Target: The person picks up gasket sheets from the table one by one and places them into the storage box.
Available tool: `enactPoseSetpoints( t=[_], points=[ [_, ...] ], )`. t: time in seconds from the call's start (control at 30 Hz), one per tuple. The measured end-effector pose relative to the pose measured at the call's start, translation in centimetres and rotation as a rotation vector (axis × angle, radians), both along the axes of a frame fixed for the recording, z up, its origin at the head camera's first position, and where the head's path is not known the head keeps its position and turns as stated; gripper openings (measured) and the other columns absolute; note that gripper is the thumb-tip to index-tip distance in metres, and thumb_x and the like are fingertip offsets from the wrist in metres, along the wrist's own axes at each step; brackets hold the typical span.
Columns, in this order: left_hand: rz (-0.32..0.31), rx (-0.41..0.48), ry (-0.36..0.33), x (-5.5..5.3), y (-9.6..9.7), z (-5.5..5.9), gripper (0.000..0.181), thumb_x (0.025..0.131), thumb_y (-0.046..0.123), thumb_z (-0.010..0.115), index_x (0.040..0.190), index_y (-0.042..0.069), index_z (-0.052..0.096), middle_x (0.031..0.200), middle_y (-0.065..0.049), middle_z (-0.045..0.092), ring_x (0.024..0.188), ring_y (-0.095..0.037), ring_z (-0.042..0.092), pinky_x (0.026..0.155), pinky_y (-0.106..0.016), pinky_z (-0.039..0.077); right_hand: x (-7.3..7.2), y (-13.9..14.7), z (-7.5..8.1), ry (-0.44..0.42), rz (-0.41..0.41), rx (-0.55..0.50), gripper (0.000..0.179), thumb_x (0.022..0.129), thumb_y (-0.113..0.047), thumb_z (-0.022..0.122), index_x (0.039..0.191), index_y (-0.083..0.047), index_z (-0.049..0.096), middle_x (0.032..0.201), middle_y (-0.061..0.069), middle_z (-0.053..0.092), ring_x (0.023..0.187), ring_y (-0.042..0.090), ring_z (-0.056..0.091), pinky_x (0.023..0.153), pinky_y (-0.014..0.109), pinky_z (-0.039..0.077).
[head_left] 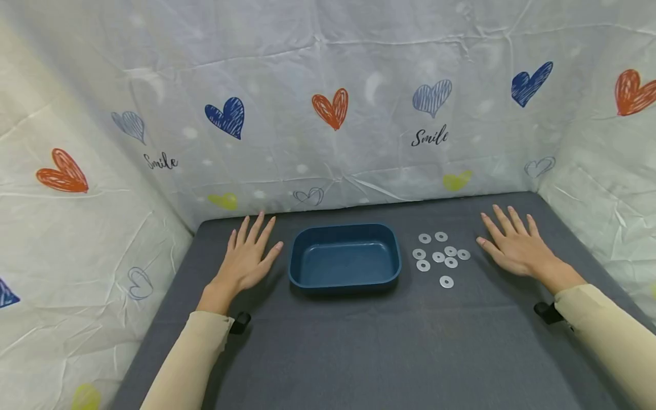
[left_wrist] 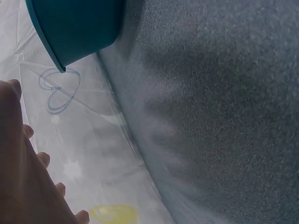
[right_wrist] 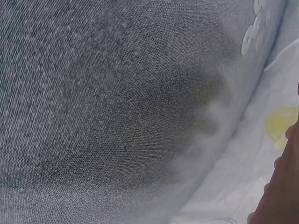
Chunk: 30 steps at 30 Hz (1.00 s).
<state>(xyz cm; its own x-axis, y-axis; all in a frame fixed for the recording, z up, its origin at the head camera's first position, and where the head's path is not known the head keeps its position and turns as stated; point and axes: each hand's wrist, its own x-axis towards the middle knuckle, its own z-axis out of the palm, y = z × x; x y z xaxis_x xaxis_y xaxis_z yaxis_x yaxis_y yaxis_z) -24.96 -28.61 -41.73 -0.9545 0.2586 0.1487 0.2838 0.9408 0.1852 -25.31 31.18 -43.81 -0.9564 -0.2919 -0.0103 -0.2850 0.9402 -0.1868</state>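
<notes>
The left hand (head_left: 245, 261) and right hand (head_left: 519, 250) hover spread and unladen above the tabletop (head_left: 359, 353), while washers (head_left: 434, 257), right of the blue tray (head_left: 344, 263), lie so flat that a pinch might skid.

Worktop (head_left: 348, 353) with a dark grey, fabric-like surface, bordered at the rear by a creased white cloth (head_left: 277, 57) and flanked by white cloth at left (head_left: 36, 239) and right (head_left: 610, 193). Printed motifs include orange hearts (head_left: 336, 112), blue hearts (head_left: 233, 115), yellow hearts (head_left: 452, 182) and black "Smile" lettering (head_left: 429, 136). Illumination is soft, slightly warmer at upper left.
</notes>
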Motion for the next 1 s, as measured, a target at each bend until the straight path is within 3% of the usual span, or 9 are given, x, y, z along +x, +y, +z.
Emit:
enactPoseSetpoints(
  t=[0.3,0.77,1.0],
  points=[
    [-0.011,0.065,-0.021,-0.1,0.3,-0.4,0.074,0.107,0.062,0.031,0.167,0.025,0.008,0.173,-0.008,0.001,0.157,-0.039,-0.003,0.119,-0.069,0.005,0.4,-0.3,-0.1,0.007,0.012,-0.025,0.076,0.11,-0.055,0.03,0.164,-0.004,0.014,0.169,0.025,-0.003,0.153,0.051,-0.008,0.115,0.072,-0.01],
    [-0.064,0.254,-0.113,0.6,0.9,-1.5,0.075,0.107,0.06,0.037,0.166,0.032,0.001,0.173,-0.002,-0.001,0.157,-0.037,0.001,0.116,-0.073,0.013,1.1,-0.7,-0.2,-0.003,0.03,-0.105,0.075,0.11,-0.051,0.036,0.164,-0.004,0.015,0.167,0.029,0.003,0.152,0.053,-0.003,0.115,0.074,-0.002],
    [-0.121,0.319,-0.134,0.7,1.2,-1.7,0.078,0.107,0.054,0.044,0.166,0.028,0.0,0.173,-0.004,-0.001,0.157,-0.038,0.004,0.117,-0.071,0.016,1.0,-0.9,-0.3,-0.027,0.029,-0.145,0.075,0.109,-0.049,0.04,0.164,-0.003,0.015,0.166,0.031,0.006,0.15,0.056,0.005,0.115,0.073,0.004]
  ],
)
